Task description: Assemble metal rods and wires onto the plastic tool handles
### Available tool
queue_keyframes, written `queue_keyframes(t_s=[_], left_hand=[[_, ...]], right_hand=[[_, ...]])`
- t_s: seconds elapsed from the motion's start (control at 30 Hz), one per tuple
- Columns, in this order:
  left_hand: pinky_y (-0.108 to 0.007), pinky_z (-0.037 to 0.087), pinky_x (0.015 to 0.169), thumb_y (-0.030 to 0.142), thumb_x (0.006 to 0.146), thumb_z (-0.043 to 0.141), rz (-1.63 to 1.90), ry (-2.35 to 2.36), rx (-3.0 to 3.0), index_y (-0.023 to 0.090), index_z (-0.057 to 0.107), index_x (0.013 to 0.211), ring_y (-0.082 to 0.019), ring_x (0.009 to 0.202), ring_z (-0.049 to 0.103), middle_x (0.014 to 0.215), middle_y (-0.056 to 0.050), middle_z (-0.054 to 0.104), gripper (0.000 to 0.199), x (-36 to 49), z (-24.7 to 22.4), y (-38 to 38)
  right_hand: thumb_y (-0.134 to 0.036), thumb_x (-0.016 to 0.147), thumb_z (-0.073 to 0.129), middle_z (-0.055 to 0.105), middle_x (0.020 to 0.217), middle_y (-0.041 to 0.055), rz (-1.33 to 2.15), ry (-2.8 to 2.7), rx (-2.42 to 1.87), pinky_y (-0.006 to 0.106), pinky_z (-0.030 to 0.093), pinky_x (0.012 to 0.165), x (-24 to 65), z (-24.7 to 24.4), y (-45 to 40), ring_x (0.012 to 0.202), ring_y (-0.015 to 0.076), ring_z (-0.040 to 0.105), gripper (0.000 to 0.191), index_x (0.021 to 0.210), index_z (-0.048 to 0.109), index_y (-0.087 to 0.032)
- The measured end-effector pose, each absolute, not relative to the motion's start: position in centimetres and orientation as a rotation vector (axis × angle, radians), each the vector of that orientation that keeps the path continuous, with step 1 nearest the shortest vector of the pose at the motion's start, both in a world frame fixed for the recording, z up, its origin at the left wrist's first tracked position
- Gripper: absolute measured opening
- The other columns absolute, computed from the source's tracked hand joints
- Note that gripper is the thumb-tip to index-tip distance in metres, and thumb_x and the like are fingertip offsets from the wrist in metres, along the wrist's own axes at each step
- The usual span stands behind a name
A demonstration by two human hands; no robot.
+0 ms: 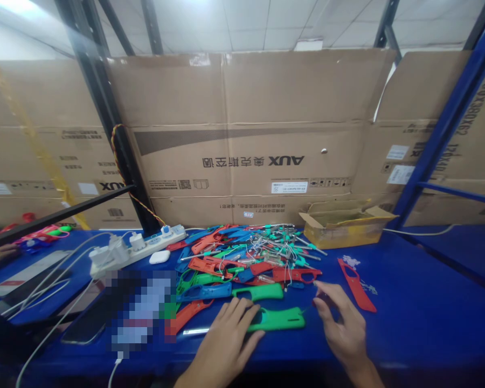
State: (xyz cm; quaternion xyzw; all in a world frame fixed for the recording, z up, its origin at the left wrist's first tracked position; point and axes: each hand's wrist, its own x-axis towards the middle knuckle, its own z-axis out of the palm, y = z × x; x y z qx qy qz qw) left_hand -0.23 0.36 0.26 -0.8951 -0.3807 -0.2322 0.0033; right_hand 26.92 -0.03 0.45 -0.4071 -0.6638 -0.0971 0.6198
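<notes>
My left hand [232,334] is closed over a green long-necked lighter [285,319] that lies on the blue table. The lighter's metal tube [196,331] sticks out to the left from under my fingers. Just off its right end, my right hand [343,323] has thumb and forefinger pinched together; whatever is between them is too small to make out. Beyond my hands is a pile of red, blue and green lighter shells [214,291], mixed with metal tubes with teal ends [303,245] and thin white wires. A red shell half [355,288] lies right of my right hand, beside tiny pale parts [369,287].
An open cardboard box [343,234] stands at the back right against a tall cardboard wall [246,108]. On the left are a power strip [145,250] with plugs and cables, a white case [159,257], and phones [84,318]. Another person's hand [0,256] shows beyond the black post.
</notes>
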Motion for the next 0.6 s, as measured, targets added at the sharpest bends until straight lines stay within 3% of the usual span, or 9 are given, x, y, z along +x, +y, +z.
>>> queue_keyframes(t_s=[0.2,0.37,0.6], left_hand=[[-0.051,0.055,0.102,0.036,0.103,0.059,-0.711,-1.198,-2.818,0.023,0.058,0.138,-0.030,0.118,0.065,0.130,-0.009,0.067,0.037,-0.3,0.2,0.4],[-0.049,0.056,0.101,0.038,0.103,0.059,-0.749,-1.184,-2.790,0.024,0.059,0.137,-0.029,0.117,0.066,0.129,-0.009,0.067,0.037,-0.4,0.0,0.4],[-0.049,0.056,0.101,0.038,0.104,0.058,-0.738,-1.182,-2.792,0.024,0.059,0.137,-0.029,0.116,0.066,0.129,-0.008,0.067,0.036,-0.3,0.0,0.4]], right_hand=[[-0.019,0.105,0.047,0.076,0.100,0.0072,-0.061,-1.538,-0.959,0.025,0.059,0.053,27.0,-0.7,-0.1,0.059,0.0136,0.069,0.034,0.133,0.065,-0.023],[-0.020,0.102,0.056,0.075,0.095,0.0052,-0.067,-1.485,-0.975,0.024,0.060,0.052,26.8,-1.1,0.1,0.055,0.0125,0.067,0.034,0.135,0.061,-0.022],[-0.023,0.097,0.066,0.071,0.092,0.0046,-0.234,-1.519,-0.946,0.028,0.062,0.064,26.9,0.0,0.2,0.072,0.0164,0.070,0.024,0.121,0.067,-0.023]])
